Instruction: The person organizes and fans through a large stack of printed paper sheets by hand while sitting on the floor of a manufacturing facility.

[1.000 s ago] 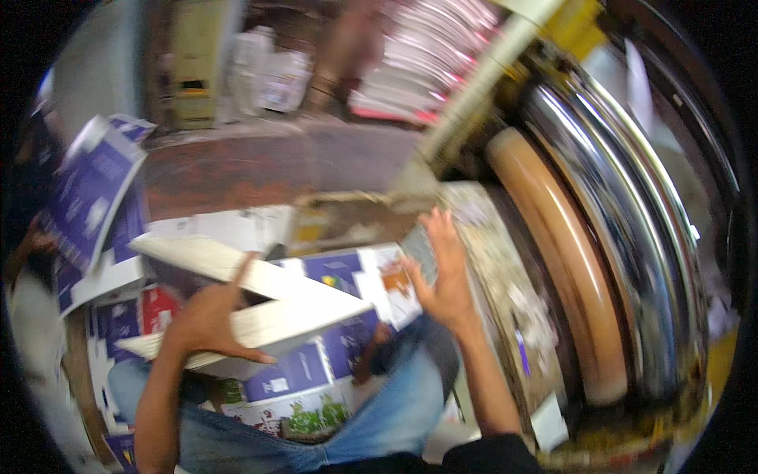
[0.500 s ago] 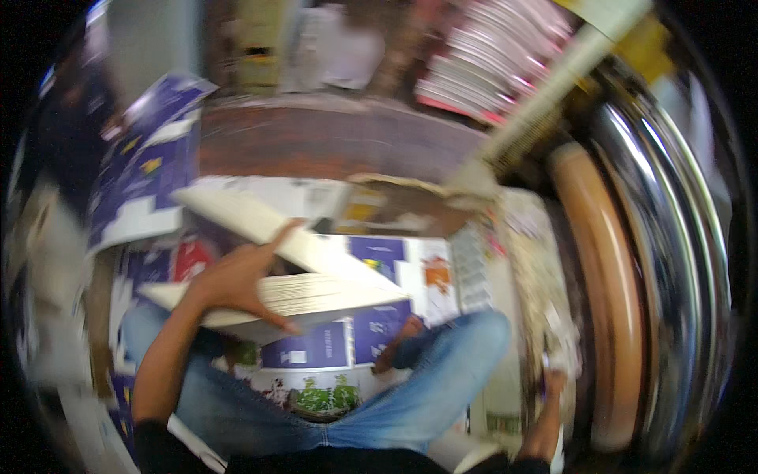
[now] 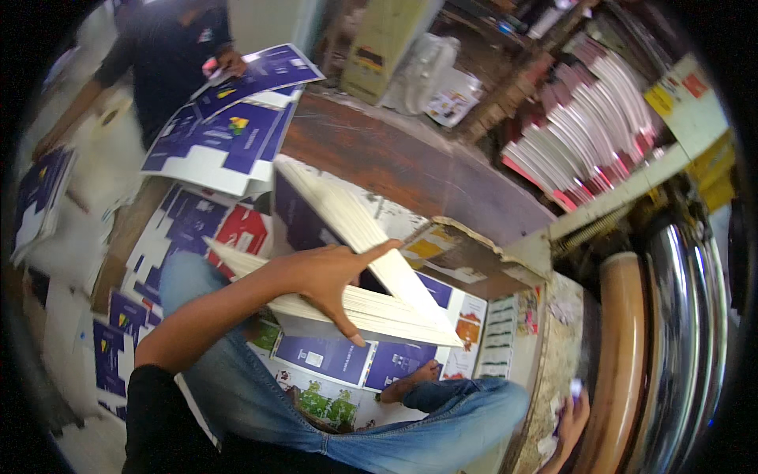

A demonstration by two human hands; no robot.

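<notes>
My left hand (image 3: 328, 280) grips a thick stack of cream-edged card sheets (image 3: 387, 316) held above my lap. Its thumb lies over the near face, and the index finger reaches across a second thick stack (image 3: 363, 237) behind. These two stacks form a V that closes at the right; the rear one has a dark purple printed face. At the lower right, my right hand (image 3: 574, 419) is closed beside a worn ledge, with a small whitish and purple thing at its fingers that is too small to name.
Purple printed sheets (image 3: 324, 359) cover the floor around my crossed legs. A person (image 3: 170, 71) at the far left handles purple sheets. Large brown and silver rolls (image 3: 620, 355) stand at right. Pink-edged stacks (image 3: 584, 126) fill a back-right shelf, and a low wooden ledge (image 3: 395, 150) runs behind.
The view has swung leftward, bringing the person at the far left into sight. My left hand still holds the stacks, now more tilted. My right hand stays low at the right.
</notes>
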